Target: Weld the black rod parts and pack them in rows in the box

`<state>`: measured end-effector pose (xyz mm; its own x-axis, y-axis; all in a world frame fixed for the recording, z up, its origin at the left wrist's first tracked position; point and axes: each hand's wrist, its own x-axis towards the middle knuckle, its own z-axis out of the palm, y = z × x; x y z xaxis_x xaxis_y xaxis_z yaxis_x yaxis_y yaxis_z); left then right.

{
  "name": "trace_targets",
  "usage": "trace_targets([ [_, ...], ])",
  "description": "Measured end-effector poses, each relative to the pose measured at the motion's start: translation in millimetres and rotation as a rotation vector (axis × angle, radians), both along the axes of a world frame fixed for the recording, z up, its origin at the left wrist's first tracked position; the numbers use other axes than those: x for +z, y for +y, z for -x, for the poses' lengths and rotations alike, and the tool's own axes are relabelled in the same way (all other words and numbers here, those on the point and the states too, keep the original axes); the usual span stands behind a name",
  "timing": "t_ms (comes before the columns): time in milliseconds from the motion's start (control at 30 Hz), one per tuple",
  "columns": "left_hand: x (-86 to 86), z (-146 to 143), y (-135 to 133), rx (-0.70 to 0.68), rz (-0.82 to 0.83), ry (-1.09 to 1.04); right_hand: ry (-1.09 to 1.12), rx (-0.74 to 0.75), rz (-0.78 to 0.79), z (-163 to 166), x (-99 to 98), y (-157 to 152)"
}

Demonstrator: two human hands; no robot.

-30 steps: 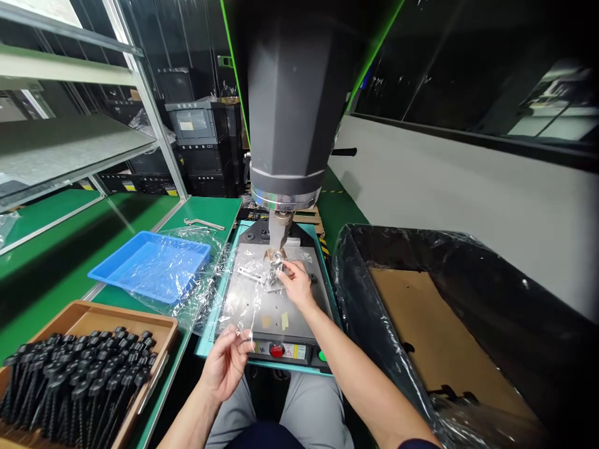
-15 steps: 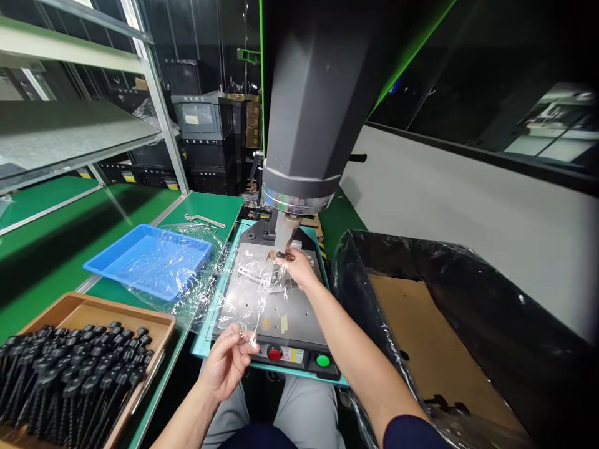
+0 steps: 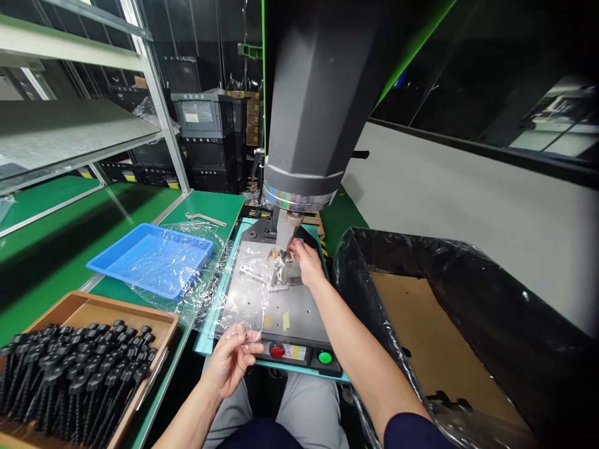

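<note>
My left hand [image 3: 231,360] is closed in a pinch on a sheet of clear plastic film [image 3: 206,296], near the front edge of the metal work plate [image 3: 294,318]. The film stretches toward a small metal fixture [image 3: 279,277] on the plate and leftward over the blue tray [image 3: 116,252]. A small dark piece [image 3: 282,254] sits at the top of the fixture, just under the grey machine head [image 3: 309,125] and its metal tool [image 3: 284,227]. My right hand [image 3: 307,263] is at the fixture's right side, fingers extended beside the tool. Its fingertips are partly hidden.
A brown tray [image 3: 161,318] of black knobbed, ribbed-stem parts [image 3: 70,368] stands at left. A hook wrench [image 3: 206,219] lies on the green bench. Red [image 3: 277,350] and green [image 3: 324,357] buttons front the machine. A black-lined box [image 3: 412,312] with cardboard stands right.
My right hand has shifted slightly right, off the dark piece at the fixture. My left hand keeps its pinch on the film, almost unmoved. The view has shifted slightly.
</note>
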<state>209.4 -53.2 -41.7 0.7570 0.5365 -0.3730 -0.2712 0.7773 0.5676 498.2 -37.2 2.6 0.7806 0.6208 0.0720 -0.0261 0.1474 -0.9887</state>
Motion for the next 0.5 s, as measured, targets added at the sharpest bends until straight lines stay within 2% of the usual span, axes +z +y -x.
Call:
trace_targets([
  [200,0.2,-6,-4,-0.040,-0.092,0.064,0.160,-0.041,0.038,-10,4.6,6],
  [400,-3.6,-9,-8,-0.079,-0.166,0.109,0.118,0.023,0.089,-14,1.5,28],
  [500,-4.1,-7,-9,-0.084,-0.194,0.109,0.122,0.042,0.049,-11,5.2,37],
])
